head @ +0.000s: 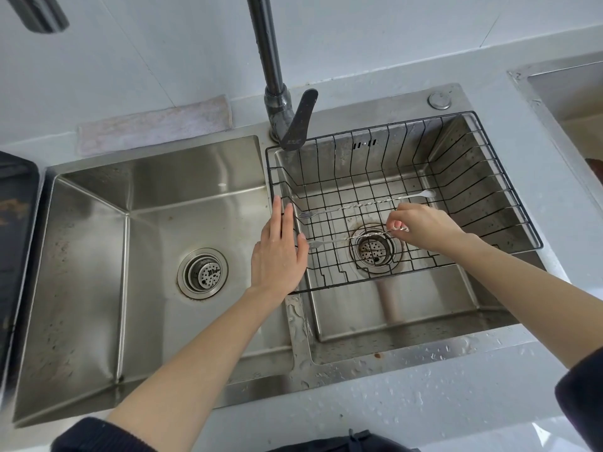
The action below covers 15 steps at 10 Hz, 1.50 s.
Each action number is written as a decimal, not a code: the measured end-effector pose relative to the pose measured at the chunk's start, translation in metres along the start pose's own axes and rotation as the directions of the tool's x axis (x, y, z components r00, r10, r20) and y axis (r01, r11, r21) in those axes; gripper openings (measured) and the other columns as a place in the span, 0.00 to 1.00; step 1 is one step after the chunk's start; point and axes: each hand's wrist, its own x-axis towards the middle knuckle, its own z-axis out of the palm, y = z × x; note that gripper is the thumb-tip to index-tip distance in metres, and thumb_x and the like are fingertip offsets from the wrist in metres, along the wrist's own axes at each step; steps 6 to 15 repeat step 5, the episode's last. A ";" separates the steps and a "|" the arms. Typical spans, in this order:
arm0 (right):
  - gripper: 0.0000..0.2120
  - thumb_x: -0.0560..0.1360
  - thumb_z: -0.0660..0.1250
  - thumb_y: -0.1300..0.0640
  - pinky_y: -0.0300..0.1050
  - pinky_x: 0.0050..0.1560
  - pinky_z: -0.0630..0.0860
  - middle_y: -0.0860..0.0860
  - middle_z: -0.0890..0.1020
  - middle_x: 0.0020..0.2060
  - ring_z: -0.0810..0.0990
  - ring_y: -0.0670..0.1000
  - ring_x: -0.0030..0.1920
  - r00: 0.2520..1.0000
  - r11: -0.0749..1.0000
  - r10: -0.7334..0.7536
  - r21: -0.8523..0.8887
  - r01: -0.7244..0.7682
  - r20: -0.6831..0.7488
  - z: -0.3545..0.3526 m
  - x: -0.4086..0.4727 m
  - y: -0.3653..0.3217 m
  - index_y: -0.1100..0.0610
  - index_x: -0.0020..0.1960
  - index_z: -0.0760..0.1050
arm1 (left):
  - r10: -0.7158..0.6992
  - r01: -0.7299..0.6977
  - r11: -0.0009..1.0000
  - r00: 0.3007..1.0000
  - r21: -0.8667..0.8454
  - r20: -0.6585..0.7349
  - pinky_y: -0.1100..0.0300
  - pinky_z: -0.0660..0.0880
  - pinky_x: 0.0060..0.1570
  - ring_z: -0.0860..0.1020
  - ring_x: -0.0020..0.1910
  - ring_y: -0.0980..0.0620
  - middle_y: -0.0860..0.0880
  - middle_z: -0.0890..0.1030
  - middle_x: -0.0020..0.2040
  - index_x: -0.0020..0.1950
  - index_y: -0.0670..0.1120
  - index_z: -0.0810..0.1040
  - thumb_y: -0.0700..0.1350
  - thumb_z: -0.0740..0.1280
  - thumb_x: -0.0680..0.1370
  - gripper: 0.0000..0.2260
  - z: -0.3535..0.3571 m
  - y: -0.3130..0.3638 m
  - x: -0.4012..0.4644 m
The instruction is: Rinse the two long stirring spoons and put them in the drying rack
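Note:
A black wire drying rack sits in the right sink basin. One long twisted stirring spoon lies across the rack's floor, fork end to the left, spoon bowl at the far right. A second stirring spoon lies nearer me over the drain, its fork end pointing left. My right hand pinches the right part of this second spoon with thumb and fingers. My left hand is flat with fingers apart, resting by the rack's left edge over the divider and holding nothing.
The left basin has a round drain strainer. A dark faucet with its lever stands behind the divider. A cloth lies on the back ledge. Water drops cover the front counter. A dark tray is at far left.

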 end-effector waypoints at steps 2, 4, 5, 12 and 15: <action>0.08 0.76 0.60 0.54 0.47 0.44 0.72 0.51 0.78 0.51 0.77 0.55 0.53 0.999 0.999 0.035 0.016 -0.034 -0.027 -0.008 -0.002 -0.011 0.54 0.51 0.76 | 0.012 -0.013 0.997 1.000 0.075 0.018 0.49 0.62 0.68 0.58 0.73 0.46 0.46 0.46 0.78 0.75 0.44 0.49 0.50 0.51 0.79 0.26 -0.001 -0.001 0.000; 0.14 0.76 0.62 0.51 0.51 0.51 0.74 0.53 0.77 0.58 0.75 0.57 0.57 0.999 0.999 0.024 0.050 -0.021 -0.049 -0.021 -0.002 -0.036 0.54 0.60 0.74 | -0.017 0.015 0.996 1.000 0.092 0.022 0.47 0.50 0.73 0.48 0.76 0.44 0.46 0.46 0.78 0.75 0.45 0.44 0.52 0.50 0.79 0.28 -0.015 0.000 0.003; 0.18 0.76 0.62 0.51 0.52 0.55 0.73 0.53 0.75 0.62 0.74 0.56 0.61 0.999 0.999 0.016 0.048 -0.014 -0.046 -0.026 -0.001 -0.047 0.54 0.64 0.71 | -0.016 0.014 0.997 1.000 0.081 0.019 0.47 0.47 0.73 0.46 0.76 0.45 0.45 0.46 0.77 0.75 0.45 0.44 0.53 0.50 0.79 0.28 -0.025 0.000 0.005; 0.18 0.76 0.62 0.51 0.52 0.55 0.73 0.53 0.75 0.62 0.74 0.56 0.61 0.999 0.999 0.016 0.048 -0.014 -0.046 -0.026 -0.001 -0.047 0.54 0.64 0.71 | -0.016 0.014 0.997 1.000 0.081 0.019 0.47 0.47 0.73 0.46 0.76 0.45 0.45 0.46 0.77 0.75 0.45 0.44 0.53 0.50 0.79 0.28 -0.025 0.000 0.005; 0.18 0.76 0.62 0.51 0.52 0.55 0.73 0.53 0.75 0.62 0.74 0.56 0.61 0.999 0.999 0.016 0.048 -0.014 -0.046 -0.026 -0.001 -0.047 0.54 0.64 0.71 | -0.016 0.014 0.997 1.000 0.081 0.019 0.47 0.47 0.73 0.46 0.76 0.45 0.45 0.46 0.77 0.75 0.45 0.44 0.53 0.50 0.79 0.28 -0.025 0.000 0.005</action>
